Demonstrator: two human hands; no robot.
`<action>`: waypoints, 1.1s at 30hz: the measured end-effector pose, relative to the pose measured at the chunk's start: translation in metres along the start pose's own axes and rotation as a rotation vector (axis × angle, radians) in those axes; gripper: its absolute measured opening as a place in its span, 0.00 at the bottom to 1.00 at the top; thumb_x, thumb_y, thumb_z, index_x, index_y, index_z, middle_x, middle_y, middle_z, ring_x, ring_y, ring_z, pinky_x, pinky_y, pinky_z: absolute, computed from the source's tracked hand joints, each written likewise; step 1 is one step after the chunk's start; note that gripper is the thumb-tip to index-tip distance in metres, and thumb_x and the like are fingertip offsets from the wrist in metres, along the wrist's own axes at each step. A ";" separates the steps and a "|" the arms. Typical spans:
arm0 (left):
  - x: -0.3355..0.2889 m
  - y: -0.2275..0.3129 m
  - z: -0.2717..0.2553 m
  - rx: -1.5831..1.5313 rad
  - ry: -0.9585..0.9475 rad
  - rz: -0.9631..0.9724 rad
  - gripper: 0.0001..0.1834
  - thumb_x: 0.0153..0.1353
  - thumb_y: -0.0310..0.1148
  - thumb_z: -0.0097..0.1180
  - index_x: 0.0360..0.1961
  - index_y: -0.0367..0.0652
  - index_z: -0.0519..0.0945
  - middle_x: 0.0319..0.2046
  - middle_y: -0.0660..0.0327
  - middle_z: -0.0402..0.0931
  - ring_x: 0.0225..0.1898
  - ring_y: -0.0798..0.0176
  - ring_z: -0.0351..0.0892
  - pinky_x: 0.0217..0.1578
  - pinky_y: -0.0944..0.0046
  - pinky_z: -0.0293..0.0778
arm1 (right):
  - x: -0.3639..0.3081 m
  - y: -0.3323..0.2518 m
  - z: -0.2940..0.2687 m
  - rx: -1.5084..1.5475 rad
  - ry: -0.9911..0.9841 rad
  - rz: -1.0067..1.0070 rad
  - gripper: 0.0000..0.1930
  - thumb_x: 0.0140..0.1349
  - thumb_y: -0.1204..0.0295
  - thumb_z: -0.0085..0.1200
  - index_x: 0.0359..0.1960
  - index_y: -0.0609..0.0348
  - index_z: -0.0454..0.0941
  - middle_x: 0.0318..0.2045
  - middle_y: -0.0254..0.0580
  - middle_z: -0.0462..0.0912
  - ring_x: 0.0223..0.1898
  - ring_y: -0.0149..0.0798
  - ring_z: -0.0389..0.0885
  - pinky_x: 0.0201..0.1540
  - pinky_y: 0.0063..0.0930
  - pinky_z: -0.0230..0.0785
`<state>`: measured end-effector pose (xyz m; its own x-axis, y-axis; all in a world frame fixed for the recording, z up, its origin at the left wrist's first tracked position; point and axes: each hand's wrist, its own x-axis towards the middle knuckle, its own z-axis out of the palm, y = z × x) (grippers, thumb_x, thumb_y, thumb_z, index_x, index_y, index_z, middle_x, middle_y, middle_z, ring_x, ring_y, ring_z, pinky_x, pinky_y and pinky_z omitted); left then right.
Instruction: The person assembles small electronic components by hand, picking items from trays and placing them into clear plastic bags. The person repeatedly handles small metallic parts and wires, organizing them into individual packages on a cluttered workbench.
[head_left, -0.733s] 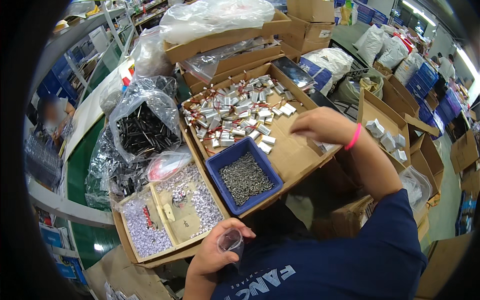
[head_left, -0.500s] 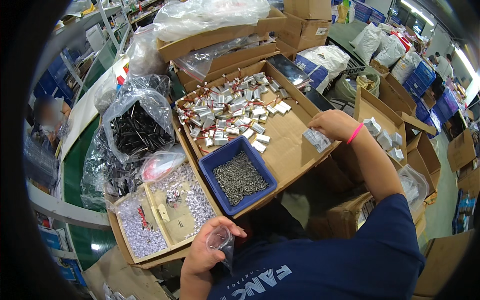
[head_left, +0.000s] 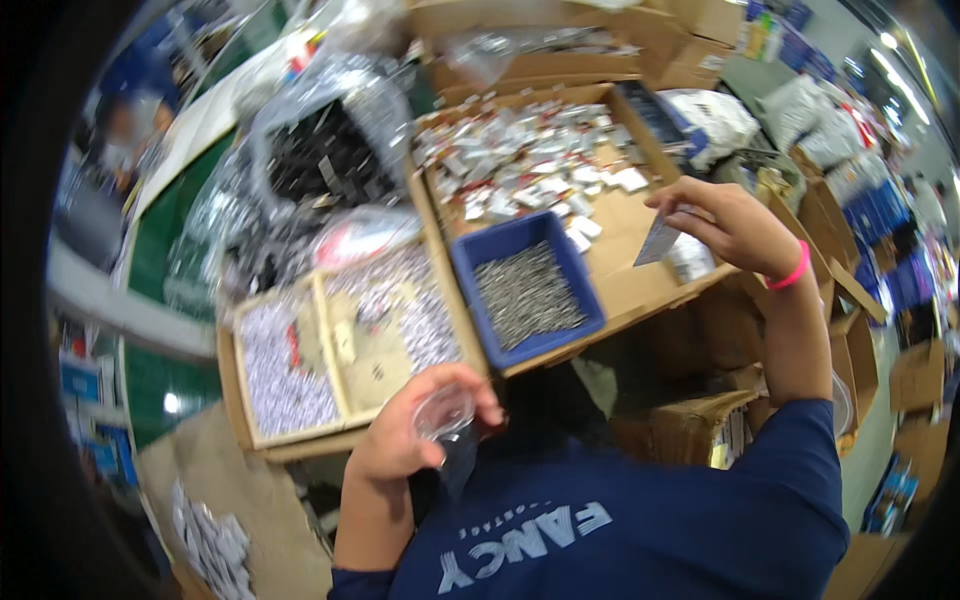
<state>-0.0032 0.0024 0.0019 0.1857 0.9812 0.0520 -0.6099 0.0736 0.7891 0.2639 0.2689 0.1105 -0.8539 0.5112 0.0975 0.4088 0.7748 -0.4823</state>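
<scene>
My left hand (head_left: 405, 425) is closed around a small clear plastic bag (head_left: 458, 460), its mouth held round and gaping upward. My right hand (head_left: 725, 225) pinches a thin pale printed slip (head_left: 655, 243) between thumb and fingers, above the right side of a shallow cardboard tray (head_left: 630, 285). Under that hand a stack of similar pale slips (head_left: 692, 262) lies in the tray, partly hidden. Many silver battery packs (head_left: 540, 150) with red wires fill the tray's far side. At its near left stands a blue plastic bin (head_left: 481, 310) of small metal screws (head_left: 530, 295).
Left of the tray, a wooden divided box (head_left: 330, 350) holds many small white connectors (head_left: 285, 400). Behind it sits an open plastic bag of black parts (head_left: 330, 160). Cardboard boxes (head_left: 690, 425) stand at the right. A person (head_left: 125, 140) is at the far left.
My right hand has lifted a slip away from the stack in the tray. My left hand still holds the bag. The whole view has shifted and blurred.
</scene>
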 end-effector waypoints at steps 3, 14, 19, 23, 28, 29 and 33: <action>-0.008 0.003 -0.005 -0.023 0.012 -0.007 0.47 0.42 0.53 0.72 0.56 0.34 0.65 0.46 0.57 0.71 0.47 0.63 0.73 0.49 0.63 0.70 | 0.025 -0.045 0.036 0.376 0.046 -0.177 0.05 0.59 0.82 0.53 0.37 0.64 0.77 0.35 0.41 0.82 0.35 0.29 0.80 0.37 0.23 0.73; -0.052 0.020 -0.010 -0.012 0.070 -0.047 0.58 0.32 0.58 0.74 0.61 0.37 0.61 0.44 0.60 0.70 0.41 0.65 0.74 0.42 0.66 0.70 | 0.085 -0.151 0.123 0.693 -0.134 -0.624 0.05 0.57 0.82 0.57 0.34 0.62 0.78 0.32 0.40 0.83 0.35 0.35 0.83 0.39 0.24 0.74; -0.060 0.012 -0.008 0.140 0.040 -0.055 0.45 0.52 0.35 0.68 0.65 0.39 0.53 0.46 0.60 0.67 0.38 0.67 0.72 0.40 0.67 0.70 | 0.101 -0.168 0.114 0.426 -0.329 -0.703 0.06 0.54 0.82 0.58 0.33 0.60 0.78 0.30 0.39 0.83 0.34 0.38 0.84 0.37 0.25 0.75; -0.056 0.007 -0.006 0.214 0.067 -0.095 0.30 0.63 0.29 0.52 0.63 0.38 0.55 0.48 0.59 0.66 0.48 0.66 0.69 0.51 0.65 0.67 | 0.108 -0.175 0.118 0.400 -0.437 -0.735 0.06 0.54 0.80 0.58 0.34 0.58 0.78 0.29 0.37 0.83 0.32 0.38 0.83 0.34 0.26 0.74; -0.052 0.005 -0.006 0.187 0.074 -0.110 0.24 0.65 0.30 0.50 0.60 0.39 0.59 0.48 0.59 0.68 0.51 0.64 0.69 0.55 0.62 0.65 | 0.118 -0.174 0.126 0.448 -0.535 -0.684 0.05 0.55 0.78 0.59 0.34 0.59 0.79 0.29 0.36 0.82 0.31 0.36 0.82 0.35 0.26 0.74; -0.052 0.005 -0.007 0.195 0.078 -0.105 0.24 0.65 0.30 0.50 0.60 0.39 0.59 0.48 0.59 0.68 0.51 0.64 0.70 0.56 0.62 0.65 | 0.118 -0.174 0.129 0.474 -0.536 -0.659 0.05 0.55 0.78 0.59 0.34 0.59 0.79 0.29 0.36 0.82 0.31 0.36 0.83 0.35 0.26 0.74; -0.051 0.004 -0.009 0.173 0.114 -0.043 0.28 0.64 0.30 0.50 0.63 0.39 0.55 0.49 0.56 0.69 0.53 0.61 0.71 0.56 0.60 0.66 | 0.118 -0.172 0.132 0.499 -0.518 -0.614 0.05 0.55 0.78 0.60 0.34 0.59 0.79 0.29 0.36 0.83 0.32 0.35 0.83 0.37 0.25 0.74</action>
<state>-0.0215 -0.0463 -0.0034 0.1143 0.9924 -0.0458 -0.4599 0.0937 0.8830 0.0501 0.1472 0.0905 -0.9599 -0.2547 0.1169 -0.2421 0.5436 -0.8037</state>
